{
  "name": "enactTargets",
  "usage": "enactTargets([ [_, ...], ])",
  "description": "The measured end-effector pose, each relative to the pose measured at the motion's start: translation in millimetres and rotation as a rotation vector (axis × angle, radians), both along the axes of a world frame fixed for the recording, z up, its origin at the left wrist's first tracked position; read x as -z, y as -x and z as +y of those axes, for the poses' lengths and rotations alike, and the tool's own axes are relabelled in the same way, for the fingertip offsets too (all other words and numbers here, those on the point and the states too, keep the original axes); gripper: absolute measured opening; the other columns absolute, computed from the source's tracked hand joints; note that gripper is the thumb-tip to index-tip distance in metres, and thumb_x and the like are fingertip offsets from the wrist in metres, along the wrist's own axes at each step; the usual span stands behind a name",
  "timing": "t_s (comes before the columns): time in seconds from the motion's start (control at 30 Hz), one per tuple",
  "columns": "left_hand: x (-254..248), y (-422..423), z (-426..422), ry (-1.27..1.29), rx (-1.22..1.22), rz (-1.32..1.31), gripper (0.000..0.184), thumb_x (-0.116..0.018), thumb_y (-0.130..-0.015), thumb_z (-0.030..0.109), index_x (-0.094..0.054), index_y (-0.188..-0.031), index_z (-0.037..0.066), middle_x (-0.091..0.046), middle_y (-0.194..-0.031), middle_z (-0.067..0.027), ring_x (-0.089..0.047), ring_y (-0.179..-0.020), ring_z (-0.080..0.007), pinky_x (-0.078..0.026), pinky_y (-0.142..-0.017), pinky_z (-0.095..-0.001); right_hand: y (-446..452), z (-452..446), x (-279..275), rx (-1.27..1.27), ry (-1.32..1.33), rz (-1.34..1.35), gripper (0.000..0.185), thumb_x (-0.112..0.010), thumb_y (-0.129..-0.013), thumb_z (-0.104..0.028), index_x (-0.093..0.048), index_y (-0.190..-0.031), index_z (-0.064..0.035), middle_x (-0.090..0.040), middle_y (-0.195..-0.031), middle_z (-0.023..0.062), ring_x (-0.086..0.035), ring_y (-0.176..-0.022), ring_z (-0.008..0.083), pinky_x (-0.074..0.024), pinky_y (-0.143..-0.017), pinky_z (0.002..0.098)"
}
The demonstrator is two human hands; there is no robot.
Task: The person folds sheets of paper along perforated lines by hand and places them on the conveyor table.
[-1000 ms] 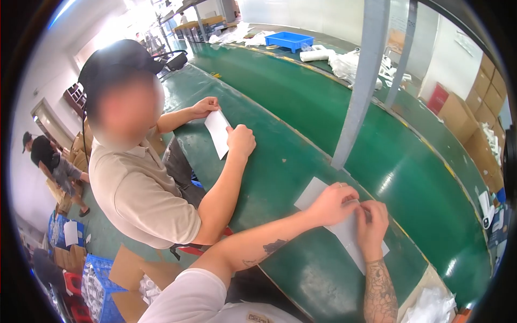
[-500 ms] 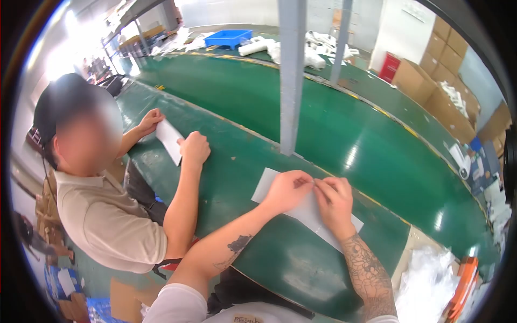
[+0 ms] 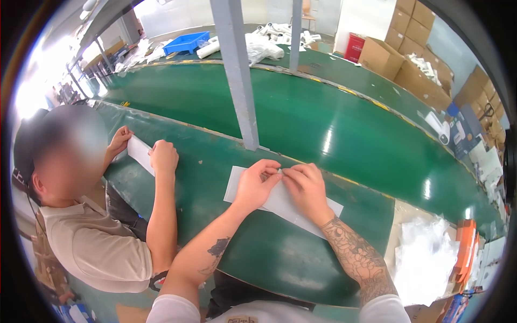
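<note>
A flat white sheet (image 3: 285,205), either paper or a thin bag, lies on the green work table (image 3: 285,258) in front of me. Above its far edge, my left hand (image 3: 257,185) is closed in a pinch, thumb against fingertips. My right hand (image 3: 307,189) is also closed in a pinch, its fingertips almost meeting those of the left. Whatever lies between the fingertips is too small to make out. The right wrist passes over the sheet's right half and covers part of it.
At left, a co-worker (image 3: 89,231) sits at the same table, holding a white strip (image 3: 141,154) in both hands. A grey post (image 3: 237,75) rises beyond my hands. Clear plastic bags (image 3: 425,258) lie at right. Behind the green conveyor belt (image 3: 301,116) stand a blue bin (image 3: 186,43) and cartons (image 3: 382,56).
My view has turned right, so everything appears shifted left. Both my hands remain pinched together over the sheet, with the fingertips slightly rearranged. The co-worker still holds the white strip.
</note>
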State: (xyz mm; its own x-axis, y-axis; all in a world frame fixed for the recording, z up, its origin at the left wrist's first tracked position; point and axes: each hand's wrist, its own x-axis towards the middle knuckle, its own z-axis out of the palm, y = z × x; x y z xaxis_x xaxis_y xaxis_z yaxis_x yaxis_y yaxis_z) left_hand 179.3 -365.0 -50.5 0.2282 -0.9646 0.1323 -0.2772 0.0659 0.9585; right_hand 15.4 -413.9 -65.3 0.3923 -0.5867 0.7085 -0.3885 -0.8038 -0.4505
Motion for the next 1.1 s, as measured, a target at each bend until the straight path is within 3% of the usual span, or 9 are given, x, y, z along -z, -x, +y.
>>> enactTargets([
  [0.13, -4, 1, 3, -0.023, 0.002, -0.091, 0.023, -0.07, -0.087, 0.005, -0.067, -0.11, 0.002, -0.071, -0.089, -0.0031, -0.057, -0.071, -0.0072, -0.048, -0.065, -0.0242, -1, 0, 2, -0.028, -0.063, -0.034, 0.017, -0.074, -0.08, -0.008, -0.071, -0.097, -0.0063, -0.064, -0.094, 0.0055, -0.059, -0.089, 0.0259, -0.0474, -0.08, 0.0391],
  [0.3, 6, -1, 0, 0.128, 0.031, -0.185, 0.028, -0.07, -0.085, 0.004, -0.067, -0.113, 0.004, -0.071, -0.089, -0.0044, -0.057, -0.069, -0.0087, -0.046, -0.063, -0.0251, 1, 0, -1, -0.052, -0.091, -0.034, 0.018, -0.075, -0.077, -0.003, -0.069, -0.094, -0.0037, -0.066, -0.095, 0.0094, -0.06, -0.088, 0.0292, -0.0507, -0.075, 0.0384],
  [0.53, 4, -4, 0, 0.15, 0.056, -0.257, 0.033, -0.07, -0.084, 0.005, -0.067, -0.116, 0.006, -0.07, -0.089, -0.0052, -0.058, -0.069, -0.0129, -0.049, -0.063, -0.0275, -1, -2, -1, -0.062, -0.085, -0.016, 0.019, -0.075, -0.075, -0.002, -0.067, -0.093, -0.0039, -0.066, -0.094, 0.0103, -0.061, -0.089, 0.0304, -0.0508, -0.076, 0.0385],
  [0.83, 9, -8, -3, 0.21, 0.089, -0.281, 0.028, -0.071, -0.084, 0.009, -0.068, -0.112, 0.005, -0.072, -0.086, -0.0045, -0.062, -0.083, -0.0207, -0.05, -0.068, -0.0328, -1, 1, -4, -0.072, -0.115, 0.016, 0.015, -0.073, -0.078, -0.003, -0.067, -0.093, -0.0027, -0.063, -0.094, 0.0105, -0.058, -0.09, 0.0312, -0.0489, -0.078, 0.0404],
  [1.1, 11, -10, -2, 0.266, 0.079, -0.325, 0.028, -0.071, -0.083, 0.006, -0.068, -0.111, 0.005, -0.072, -0.086, -0.0066, -0.063, -0.084, -0.0212, -0.052, -0.072, -0.0346, 0, -1, 2, -0.037, -0.103, 0.007, 0.016, -0.073, -0.078, -0.004, -0.066, -0.093, -0.0038, -0.063, -0.094, 0.0103, -0.058, -0.09, 0.031, -0.0486, -0.078, 0.0408],
])
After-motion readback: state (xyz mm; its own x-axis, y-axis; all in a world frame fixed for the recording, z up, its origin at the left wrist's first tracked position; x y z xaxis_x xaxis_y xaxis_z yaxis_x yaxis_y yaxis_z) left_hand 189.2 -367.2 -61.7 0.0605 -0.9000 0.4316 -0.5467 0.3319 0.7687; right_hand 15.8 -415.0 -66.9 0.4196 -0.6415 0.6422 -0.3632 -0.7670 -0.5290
